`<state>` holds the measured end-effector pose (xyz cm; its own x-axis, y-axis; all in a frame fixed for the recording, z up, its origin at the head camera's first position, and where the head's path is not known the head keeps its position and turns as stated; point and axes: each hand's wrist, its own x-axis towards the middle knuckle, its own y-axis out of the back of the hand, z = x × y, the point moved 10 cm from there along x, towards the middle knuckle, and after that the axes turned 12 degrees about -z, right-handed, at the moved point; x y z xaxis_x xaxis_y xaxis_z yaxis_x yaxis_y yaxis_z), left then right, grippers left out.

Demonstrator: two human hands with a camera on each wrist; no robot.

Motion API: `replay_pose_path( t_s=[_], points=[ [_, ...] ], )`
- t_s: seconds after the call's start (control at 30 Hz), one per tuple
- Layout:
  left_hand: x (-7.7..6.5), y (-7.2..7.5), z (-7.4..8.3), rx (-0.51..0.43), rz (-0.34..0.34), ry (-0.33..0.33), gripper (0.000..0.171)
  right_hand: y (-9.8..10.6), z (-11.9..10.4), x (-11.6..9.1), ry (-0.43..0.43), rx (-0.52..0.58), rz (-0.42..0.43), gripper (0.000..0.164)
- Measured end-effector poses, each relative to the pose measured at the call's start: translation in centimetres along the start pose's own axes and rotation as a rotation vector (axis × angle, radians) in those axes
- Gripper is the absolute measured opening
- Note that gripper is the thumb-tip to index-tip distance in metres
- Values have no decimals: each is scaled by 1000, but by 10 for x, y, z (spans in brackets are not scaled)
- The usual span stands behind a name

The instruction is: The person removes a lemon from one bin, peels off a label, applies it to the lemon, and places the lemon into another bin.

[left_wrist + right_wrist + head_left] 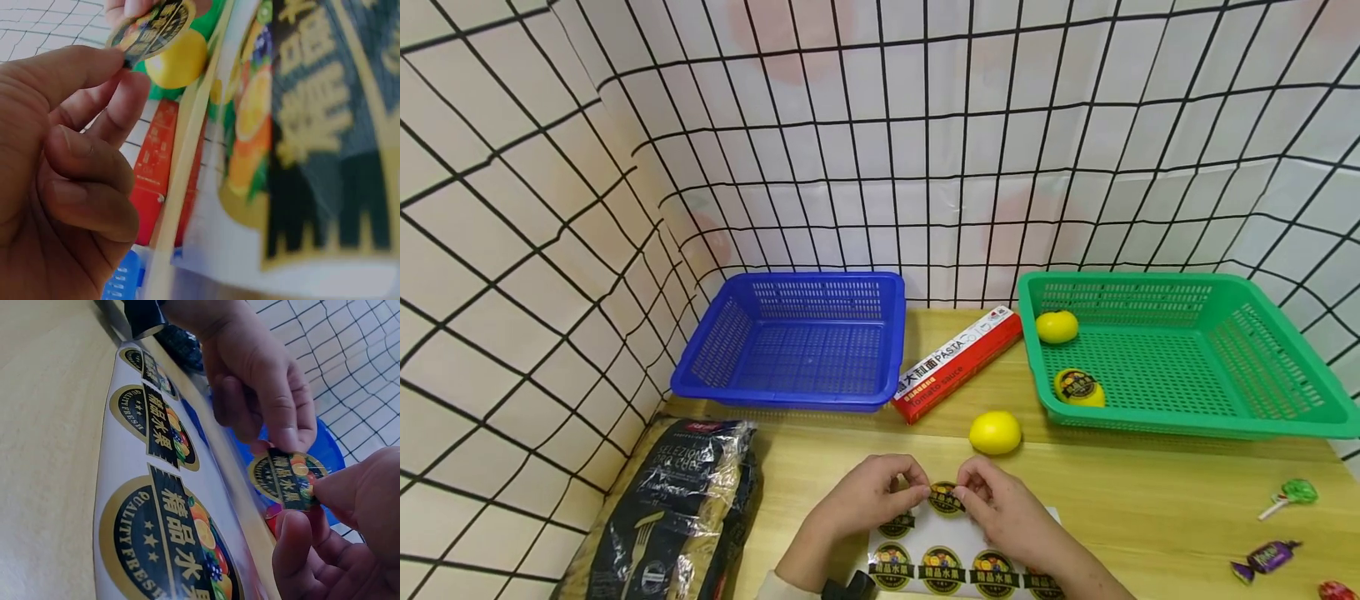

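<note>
A round black-and-gold fruit sticker [944, 498] is held up between both hands, lifted over the sticker sheet [925, 542]. My left hand [874, 493] pinches its left edge between thumb and forefinger. On the opposite edge my right hand [1009, 510] pinches it the same way. The right wrist view shows the sticker [287, 479] face on, with fruit pictures and gold lettering. Several more stickers of this kind lie on the white sheet beneath the hands. Just beyond the hands a yellow lemon [996, 432] rests on the table.
A blue basket [790, 400] stands back left; a green basket [1187, 423] at the right holds a yellow fruit [1057, 327] and a stickered lemon [1079, 388]. Between them lies a red pasta box [958, 362]. A black pasta bag [673, 508] is at left; a lollipop [1296, 493] and wrapped candy [1268, 557] at right.
</note>
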<state>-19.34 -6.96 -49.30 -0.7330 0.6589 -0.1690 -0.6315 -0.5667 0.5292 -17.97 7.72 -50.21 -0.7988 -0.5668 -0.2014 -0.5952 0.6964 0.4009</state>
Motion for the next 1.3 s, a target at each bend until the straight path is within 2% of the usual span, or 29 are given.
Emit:
replay_pose_path(
  t_s=[0.17, 0.3, 0.43, 0.57, 0.67, 0.83, 1.0, 1.1, 1.3],
  points=[
    [2, 2, 6, -22, 33, -5, 8, 6, 5, -2, -44, 150, 72, 20],
    [10, 6, 14, -51, 75, 15, 9, 14, 10, -6, -78, 273, 154, 26],
    [28, 13, 24, -59, 129, 47, 12, 27, 14, -12, -91, 369, 271, 28],
    [52, 20, 37, 4, 177, 41, 15, 43, 18, -15, -84, 424, 379, 28],
    [68, 23, 42, 25, 184, 43, 15, 51, 23, -16, -100, 471, 433, 30],
    [87, 28, 46, 9, 176, 51, 11, 59, 31, -14, -120, 545, 471, 31],
    [102, 33, 52, 60, 181, 33, 11, 64, 35, -10, -105, 592, 494, 27],
    [109, 33, 51, 69, 169, 56, 12, 66, 38, -8, -105, 607, 511, 25],
    [116, 27, 42, -3, 128, 115, 12, 66, 43, -4, -114, 631, 512, 24]
  ],
)
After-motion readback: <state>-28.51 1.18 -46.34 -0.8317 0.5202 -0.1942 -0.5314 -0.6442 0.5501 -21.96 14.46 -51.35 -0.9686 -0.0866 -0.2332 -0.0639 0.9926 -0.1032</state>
